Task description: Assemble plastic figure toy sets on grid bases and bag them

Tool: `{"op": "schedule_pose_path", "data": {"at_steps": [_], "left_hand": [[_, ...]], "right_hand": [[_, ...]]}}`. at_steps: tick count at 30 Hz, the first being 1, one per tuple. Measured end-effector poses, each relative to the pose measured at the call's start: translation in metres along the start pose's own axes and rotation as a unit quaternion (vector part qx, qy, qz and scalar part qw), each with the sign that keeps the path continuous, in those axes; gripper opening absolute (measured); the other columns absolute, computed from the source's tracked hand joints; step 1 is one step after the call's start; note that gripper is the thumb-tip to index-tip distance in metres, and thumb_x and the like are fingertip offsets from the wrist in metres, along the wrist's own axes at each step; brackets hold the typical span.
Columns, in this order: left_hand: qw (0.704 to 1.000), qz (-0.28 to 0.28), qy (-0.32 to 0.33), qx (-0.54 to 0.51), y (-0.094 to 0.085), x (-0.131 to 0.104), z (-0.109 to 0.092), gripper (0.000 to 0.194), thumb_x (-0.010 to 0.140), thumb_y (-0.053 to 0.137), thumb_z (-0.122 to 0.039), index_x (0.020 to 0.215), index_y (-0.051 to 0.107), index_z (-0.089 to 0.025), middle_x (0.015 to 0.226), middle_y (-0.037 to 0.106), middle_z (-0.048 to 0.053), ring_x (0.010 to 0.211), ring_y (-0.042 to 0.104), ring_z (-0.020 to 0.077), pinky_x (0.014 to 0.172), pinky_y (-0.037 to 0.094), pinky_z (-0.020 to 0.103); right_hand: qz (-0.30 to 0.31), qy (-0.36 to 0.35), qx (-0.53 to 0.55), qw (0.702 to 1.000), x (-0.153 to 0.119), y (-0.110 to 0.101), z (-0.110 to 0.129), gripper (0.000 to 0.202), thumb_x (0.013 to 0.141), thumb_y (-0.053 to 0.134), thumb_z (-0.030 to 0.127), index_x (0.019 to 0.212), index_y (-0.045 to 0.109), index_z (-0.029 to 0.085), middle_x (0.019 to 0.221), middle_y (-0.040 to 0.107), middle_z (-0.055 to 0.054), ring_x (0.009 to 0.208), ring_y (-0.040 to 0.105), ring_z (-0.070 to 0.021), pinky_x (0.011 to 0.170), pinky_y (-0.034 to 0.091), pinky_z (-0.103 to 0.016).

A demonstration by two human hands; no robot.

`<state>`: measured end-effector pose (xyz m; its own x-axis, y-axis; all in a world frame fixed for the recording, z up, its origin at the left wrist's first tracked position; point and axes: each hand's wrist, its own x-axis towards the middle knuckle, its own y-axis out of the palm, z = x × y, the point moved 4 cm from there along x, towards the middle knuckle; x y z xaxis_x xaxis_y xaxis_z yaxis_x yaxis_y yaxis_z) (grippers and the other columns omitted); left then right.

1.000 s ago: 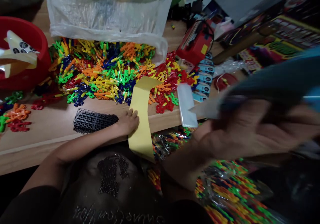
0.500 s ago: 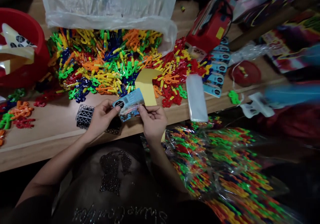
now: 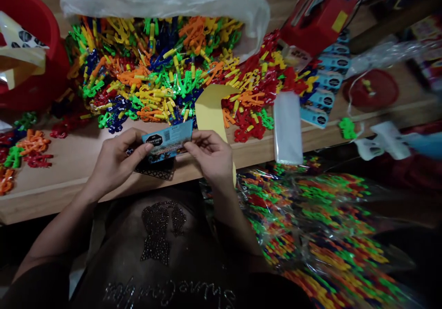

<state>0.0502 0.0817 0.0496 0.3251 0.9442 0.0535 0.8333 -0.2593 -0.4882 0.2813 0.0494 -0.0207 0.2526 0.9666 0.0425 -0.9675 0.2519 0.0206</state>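
A blue printed card (image 3: 169, 139) with a black octagon label is held up between my two hands over the table's front edge. My left hand (image 3: 117, 157) pinches its left end between thumb and fingers. The right end is pinched by my right hand (image 3: 212, 154). Beneath the card lies a black openwork holder (image 3: 160, 168), mostly covered by the card and my left hand. Just behind my right hand, a strip of yellow paper (image 3: 210, 113) rests against the pile of small colourful plastic figures (image 3: 155, 78), several with yellow tubes attached.
A white plastic sack (image 3: 165, 5) lies behind the pile. A red tub (image 3: 51, 37) stands left. To the right are a stack of clear bags (image 3: 288, 127), more blue cards (image 3: 326, 88) and a red machine (image 3: 321, 19). Filled bags (image 3: 321, 217) sit below the table edge.
The camera view has shifted, so the table things sit further right. My left hand has moved left over the black holder, and the card's face is tilted differently.
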Motion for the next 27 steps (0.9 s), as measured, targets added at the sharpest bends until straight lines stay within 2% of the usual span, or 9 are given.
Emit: {"op": "schedule_pose_path", "data": {"at_steps": [3,6,9,12,14,19,22,27], "left_hand": [[0.998,0.032,-0.051,-0.015,-0.004,-0.018,0.015,0.019,0.094,0.072,-0.041,0.095,0.074,-0.023,0.079,0.073,0.000,0.071,0.064,0.0154,0.064,0.052,0.027],[0.994,0.035,-0.102,-0.014,-0.010,-0.040,0.035,0.015,0.091,0.073,-0.037,0.095,0.077,-0.023,0.084,0.077,0.001,0.076,0.070,0.0166,0.070,0.056,0.028],[0.987,0.041,-0.152,-0.013,-0.015,-0.063,0.052,0.018,0.090,0.074,-0.039,0.099,0.078,-0.023,0.089,0.080,0.003,0.082,0.074,0.0188,0.073,0.058,0.030],[0.978,0.049,-0.201,-0.022,-0.016,-0.076,0.061,0.039,0.089,0.077,-0.043,0.123,0.073,-0.023,0.088,0.079,0.003,0.077,0.073,0.0190,0.066,0.057,0.029],[0.975,0.033,-0.219,-0.028,-0.015,-0.074,0.064,0.049,0.088,0.079,-0.043,0.131,0.068,-0.022,0.084,0.078,0.002,0.072,0.072,0.0182,0.062,0.056,0.029],[0.984,0.008,-0.176,0.007,-0.009,-0.044,0.069,0.035,0.088,0.079,-0.041,0.115,0.067,-0.022,0.088,0.080,0.004,0.072,0.073,0.0176,0.064,0.057,0.029],[0.987,0.023,-0.156,0.029,-0.003,-0.028,0.069,0.035,0.090,0.076,-0.037,0.121,0.066,-0.023,0.090,0.081,0.004,0.071,0.072,0.0177,0.064,0.056,0.030],[0.988,0.031,-0.144,0.046,-0.001,-0.015,0.069,0.051,0.088,0.074,-0.030,0.137,0.062,-0.022,0.095,0.080,0.005,0.075,0.072,0.0175,0.066,0.056,0.029]], "right_hand": [[0.066,0.058,-0.002,0.996,-0.018,0.009,-0.010,0.021,0.080,0.083,0.037,0.083,0.068,0.022,0.076,0.067,0.003,0.065,0.061,-0.0107,0.062,0.055,-0.026],[0.120,0.120,-0.008,0.985,-0.041,0.020,-0.020,0.021,0.083,0.080,0.040,0.083,0.070,0.022,0.074,0.068,0.003,0.063,0.060,-0.0111,0.058,0.053,-0.026],[0.148,0.105,-0.052,0.982,-0.061,0.029,-0.023,0.018,0.087,0.076,0.039,0.082,0.074,0.022,0.085,0.071,-0.001,0.071,0.064,-0.0125,0.060,0.052,-0.026],[0.129,0.061,-0.128,0.981,-0.070,0.032,-0.020,0.015,0.088,0.075,0.033,0.078,0.075,0.022,0.090,0.071,-0.002,0.070,0.061,-0.0116,0.060,0.049,-0.026],[0.104,0.042,-0.178,0.978,-0.070,0.034,-0.020,0.015,0.090,0.074,0.031,0.077,0.075,0.022,0.085,0.070,-0.001,0.067,0.058,-0.0113,0.062,0.048,-0.027],[0.076,-0.004,-0.260,0.963,-0.061,0.036,-0.020,0.022,0.095,0.067,0.031,0.074,0.070,0.023,0.078,0.066,0.000,0.066,0.056,-0.0128,0.063,0.045,-0.029],[0.071,-0.029,-0.292,0.954,-0.054,0.036,-0.022,0.022,0.096,0.065,0.031,0.075,0.069,0.023,0.079,0.067,-0.001,0.067,0.056,-0.0136,0.064,0.044,-0.030],[0.068,-0.048,-0.320,0.944,-0.046,0.037,-0.024,0.021,0.097,0.064,0.031,0.077,0.066,0.024,0.083,0.068,-0.002,0.073,0.059,-0.0165,0.069,0.047,-0.033]]}}
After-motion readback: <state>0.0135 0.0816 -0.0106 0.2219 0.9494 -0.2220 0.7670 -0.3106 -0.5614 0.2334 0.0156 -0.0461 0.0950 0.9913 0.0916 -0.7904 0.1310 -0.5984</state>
